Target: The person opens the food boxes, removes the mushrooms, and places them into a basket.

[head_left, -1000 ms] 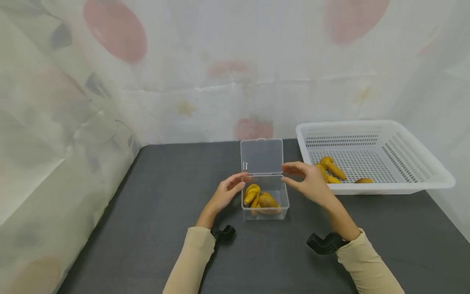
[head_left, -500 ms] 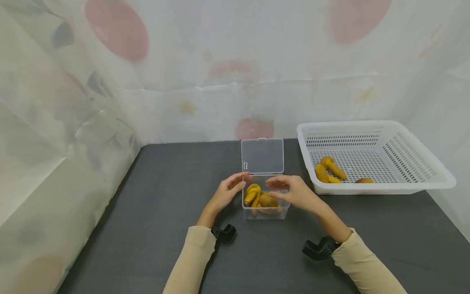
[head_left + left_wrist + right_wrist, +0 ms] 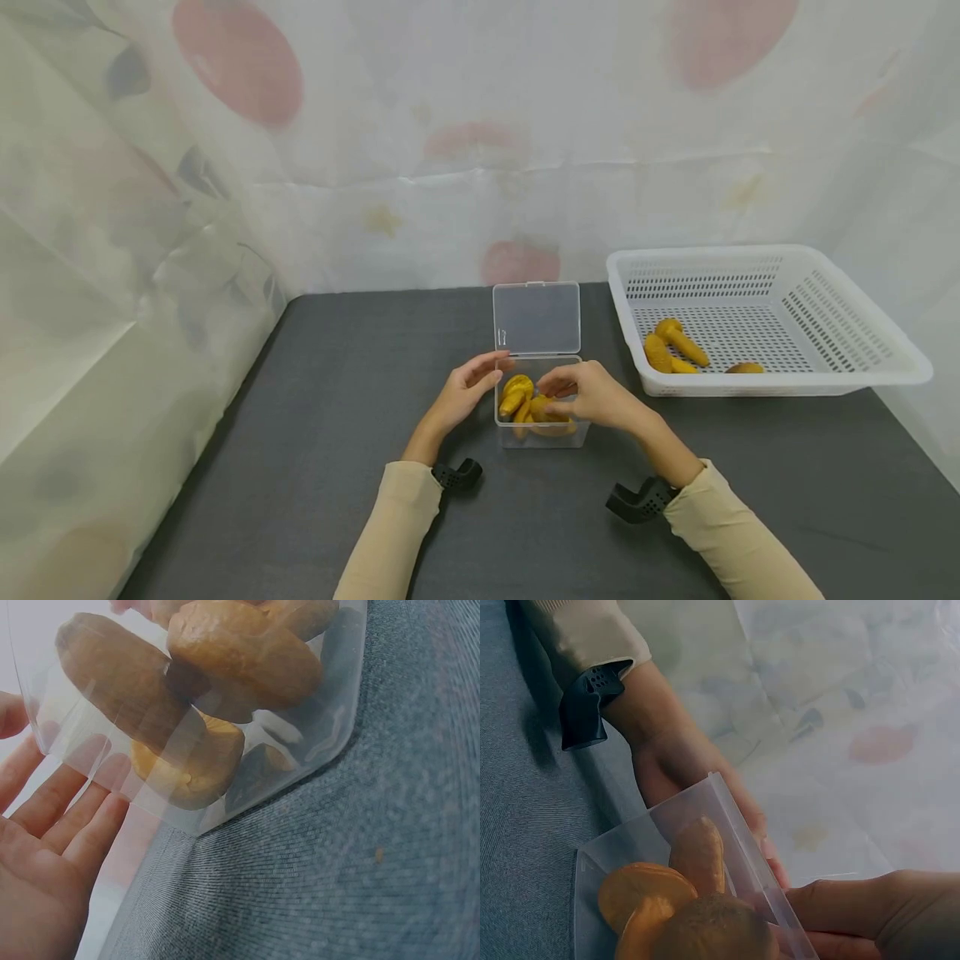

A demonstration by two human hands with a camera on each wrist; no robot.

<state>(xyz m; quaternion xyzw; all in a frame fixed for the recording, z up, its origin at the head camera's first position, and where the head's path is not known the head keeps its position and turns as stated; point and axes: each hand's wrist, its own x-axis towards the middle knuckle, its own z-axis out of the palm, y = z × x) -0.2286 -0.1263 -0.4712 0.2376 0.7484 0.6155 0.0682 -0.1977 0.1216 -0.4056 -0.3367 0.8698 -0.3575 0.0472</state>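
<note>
Found the yellowish-brown mushroom [image 3: 538, 408] among others inside the clear hinged-lid box [image 3: 534, 442], close under the right hand [image 3: 596, 397]; could not tell whether pinching or merely touching with that grip. Rested the left hand [image 3: 463, 397] at the box's left side, fingers relaxed and grasping nothing. Called, by best judgement, for light handling and gentle steadying to avoid sliding the box across the counter [image 3: 360, 392], near the white slotted basket [image 3: 787, 386].
</note>
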